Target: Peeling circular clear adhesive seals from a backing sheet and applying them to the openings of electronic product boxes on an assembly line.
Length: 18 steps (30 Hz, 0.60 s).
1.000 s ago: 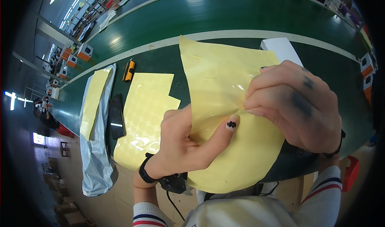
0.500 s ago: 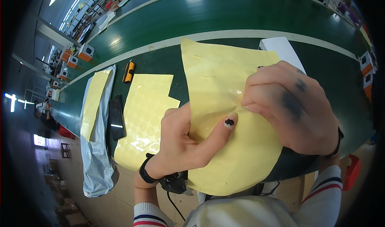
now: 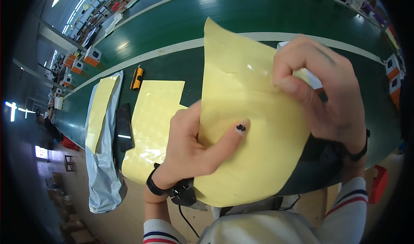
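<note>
Two hands grip one large pale-yellow glossy sheet (image 3: 246, 127) lifted above the green bench's (image 3: 267, 11) near edge: left hand (image 3: 194, 149) pinches its left side, right hand (image 3: 323, 93) pinches its upper right edge. Another dotted yellow sheet (image 3: 151, 123) lies flat at left.
</note>
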Each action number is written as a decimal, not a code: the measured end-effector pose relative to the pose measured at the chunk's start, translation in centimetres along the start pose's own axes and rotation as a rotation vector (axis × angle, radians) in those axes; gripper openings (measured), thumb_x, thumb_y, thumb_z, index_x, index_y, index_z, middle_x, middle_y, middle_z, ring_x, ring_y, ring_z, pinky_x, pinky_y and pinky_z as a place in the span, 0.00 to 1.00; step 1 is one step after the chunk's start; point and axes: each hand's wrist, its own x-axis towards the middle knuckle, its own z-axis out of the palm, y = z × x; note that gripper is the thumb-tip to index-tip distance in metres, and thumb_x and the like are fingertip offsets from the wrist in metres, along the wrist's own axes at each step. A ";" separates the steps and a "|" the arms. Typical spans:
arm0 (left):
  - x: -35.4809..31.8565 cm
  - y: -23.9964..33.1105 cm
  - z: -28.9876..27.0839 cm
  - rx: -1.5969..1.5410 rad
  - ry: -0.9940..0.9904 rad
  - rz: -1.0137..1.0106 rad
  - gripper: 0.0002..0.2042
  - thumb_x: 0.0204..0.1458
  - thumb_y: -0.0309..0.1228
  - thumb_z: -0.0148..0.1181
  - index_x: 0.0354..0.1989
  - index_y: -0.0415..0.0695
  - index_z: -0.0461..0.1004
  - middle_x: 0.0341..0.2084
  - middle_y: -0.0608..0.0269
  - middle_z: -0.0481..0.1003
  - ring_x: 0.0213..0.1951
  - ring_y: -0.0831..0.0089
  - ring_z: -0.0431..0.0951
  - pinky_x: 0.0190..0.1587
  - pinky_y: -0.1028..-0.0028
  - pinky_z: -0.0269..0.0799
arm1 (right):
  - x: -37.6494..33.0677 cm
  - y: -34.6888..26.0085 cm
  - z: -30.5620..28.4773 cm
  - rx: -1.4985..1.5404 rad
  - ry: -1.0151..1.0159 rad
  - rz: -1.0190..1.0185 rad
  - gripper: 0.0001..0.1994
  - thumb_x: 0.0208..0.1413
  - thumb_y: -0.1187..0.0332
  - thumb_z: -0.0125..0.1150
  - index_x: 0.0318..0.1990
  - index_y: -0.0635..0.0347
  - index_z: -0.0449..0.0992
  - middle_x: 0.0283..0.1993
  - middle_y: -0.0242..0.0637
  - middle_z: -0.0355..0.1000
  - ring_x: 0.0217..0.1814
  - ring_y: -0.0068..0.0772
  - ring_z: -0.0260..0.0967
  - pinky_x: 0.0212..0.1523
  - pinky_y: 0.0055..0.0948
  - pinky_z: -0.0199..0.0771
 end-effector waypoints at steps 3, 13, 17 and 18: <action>1.1 -0.6 -0.3 -0.093 -0.024 -0.042 0.18 0.49 0.25 0.60 0.49 0.35 0.68 0.38 0.60 0.76 0.37 0.80 0.75 0.40 0.79 0.70 | 0.1 1.2 -0.8 0.166 0.030 0.144 0.06 0.59 0.71 0.52 0.33 0.65 0.68 0.31 0.34 0.66 0.34 0.24 0.63 0.39 0.21 0.64; 5.0 -6.6 -4.7 -0.067 0.075 -0.357 0.23 0.48 0.27 0.60 0.54 0.36 0.64 0.41 0.59 0.74 0.39 0.76 0.75 0.43 0.78 0.70 | 0.0 7.4 -5.3 0.166 0.110 0.166 0.09 0.59 0.70 0.55 0.37 0.69 0.73 0.32 0.32 0.72 0.37 0.19 0.68 0.45 0.19 0.69; 5.4 -10.1 -5.6 0.261 0.067 -0.421 0.24 0.49 0.27 0.58 0.55 0.37 0.62 0.41 0.56 0.74 0.39 0.74 0.76 0.44 0.76 0.70 | -0.5 9.4 -6.2 0.201 0.128 0.237 0.09 0.57 0.69 0.57 0.37 0.69 0.76 0.33 0.34 0.73 0.38 0.21 0.70 0.47 0.21 0.70; 5.4 -11.2 -5.8 0.341 0.074 -0.424 0.25 0.49 0.27 0.59 0.56 0.37 0.60 0.42 0.53 0.73 0.40 0.69 0.76 0.45 0.73 0.70 | -0.6 9.9 -6.3 0.211 0.123 0.268 0.09 0.57 0.69 0.57 0.37 0.68 0.76 0.33 0.34 0.74 0.38 0.21 0.70 0.47 0.21 0.70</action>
